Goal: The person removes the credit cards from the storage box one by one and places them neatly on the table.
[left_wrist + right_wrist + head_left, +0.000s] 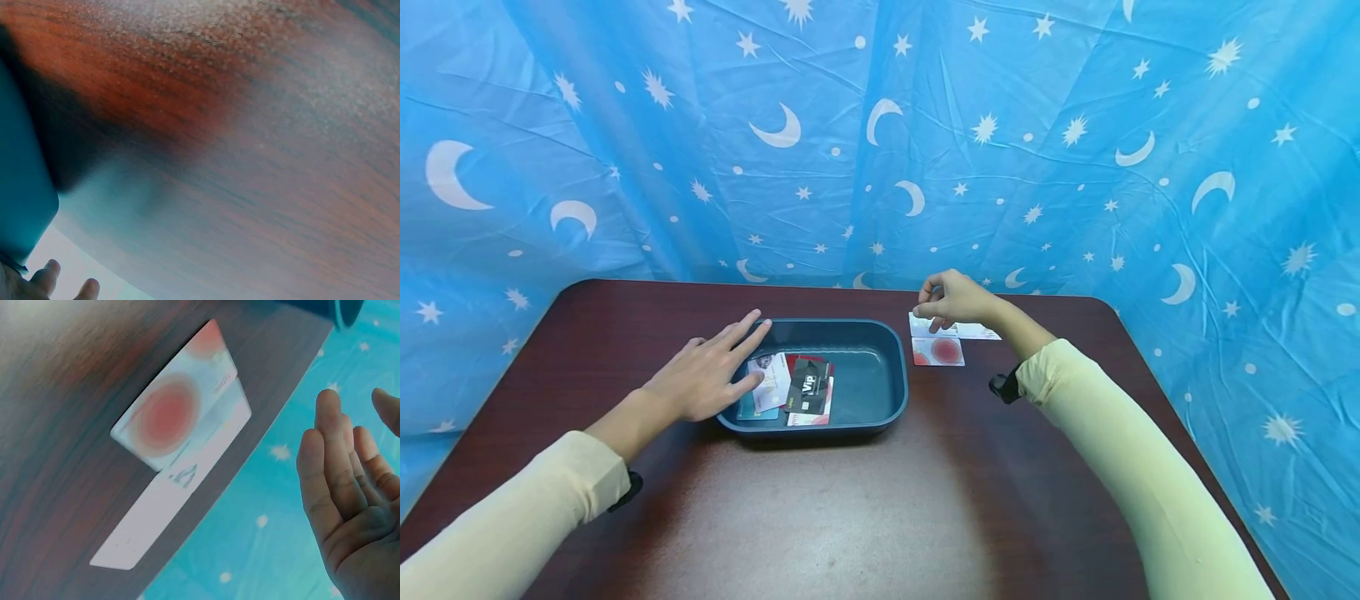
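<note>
My left hand [703, 379] rests at the left rim of a dark blue plastic tray [868, 375], fingers spread. Cards overlap in the tray's left half: a black Vip card [808, 386], a white card [771, 379], a teal card [756, 411], and partly covered red and pink-white ones. Over the table's far right part, my right hand [958, 298] hovers with loosely bent fingers and nothing between them. Below it lie a card with a red circle [165, 415] and a white card [140, 522], edge to edge with another pale card [234, 412].
The brown wooden table [775, 517] has a rounded far edge close behind the cards. A blue curtain [880, 167] with white moons and stars hangs behind it. Each wrist wears a black strap [1004, 387].
</note>
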`<state>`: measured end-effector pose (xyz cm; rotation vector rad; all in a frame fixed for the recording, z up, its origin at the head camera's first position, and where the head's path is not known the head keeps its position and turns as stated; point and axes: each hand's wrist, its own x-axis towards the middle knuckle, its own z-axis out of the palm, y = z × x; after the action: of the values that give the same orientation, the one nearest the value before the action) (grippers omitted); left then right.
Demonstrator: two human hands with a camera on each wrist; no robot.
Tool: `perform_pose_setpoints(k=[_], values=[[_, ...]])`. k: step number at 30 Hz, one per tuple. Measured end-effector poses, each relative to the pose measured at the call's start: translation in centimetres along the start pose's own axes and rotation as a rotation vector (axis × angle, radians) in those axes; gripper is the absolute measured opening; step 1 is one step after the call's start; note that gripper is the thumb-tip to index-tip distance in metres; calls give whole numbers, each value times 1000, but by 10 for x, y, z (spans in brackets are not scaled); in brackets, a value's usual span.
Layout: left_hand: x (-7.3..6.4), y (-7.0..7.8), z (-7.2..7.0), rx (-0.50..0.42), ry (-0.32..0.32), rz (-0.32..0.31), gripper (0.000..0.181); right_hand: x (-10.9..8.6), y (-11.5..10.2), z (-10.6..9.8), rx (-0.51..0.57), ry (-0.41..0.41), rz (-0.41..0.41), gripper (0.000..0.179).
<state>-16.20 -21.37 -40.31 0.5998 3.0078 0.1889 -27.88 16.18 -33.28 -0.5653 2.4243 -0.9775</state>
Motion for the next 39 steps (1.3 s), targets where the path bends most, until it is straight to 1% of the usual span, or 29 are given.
perform_pose_setpoints(k=[3,9,12,18,22,25,30,35,39], values=[[0,-1,1,1,3,1,79,5,-10,9,-14,-26,-26,16],[0,-1,2,-2,-1,2,79,14,-27,27,16,-99,-67,16],[1,-1,1,0,-3,-2,79,18,-35,35,10,-138,-79,17],[0,-2,1,1,0,3,79,29,-48,51,-21,-209,-101,24],[0,-2,2,-3,0,5,79,35,-55,62,-34,-254,-91,32],[1,-2,1,-6,-3,3,79,39,-61,70,-43,-274,-80,38],[2,-1,1,-3,-9,-2,79,46,-69,82,-108,-299,-86,43],[1,0,1,3,-12,-3,78,52,-76,94,-172,-316,-90,43],[0,0,1,2,-9,-2,78,56,-79,103,-222,-305,-86,42]])
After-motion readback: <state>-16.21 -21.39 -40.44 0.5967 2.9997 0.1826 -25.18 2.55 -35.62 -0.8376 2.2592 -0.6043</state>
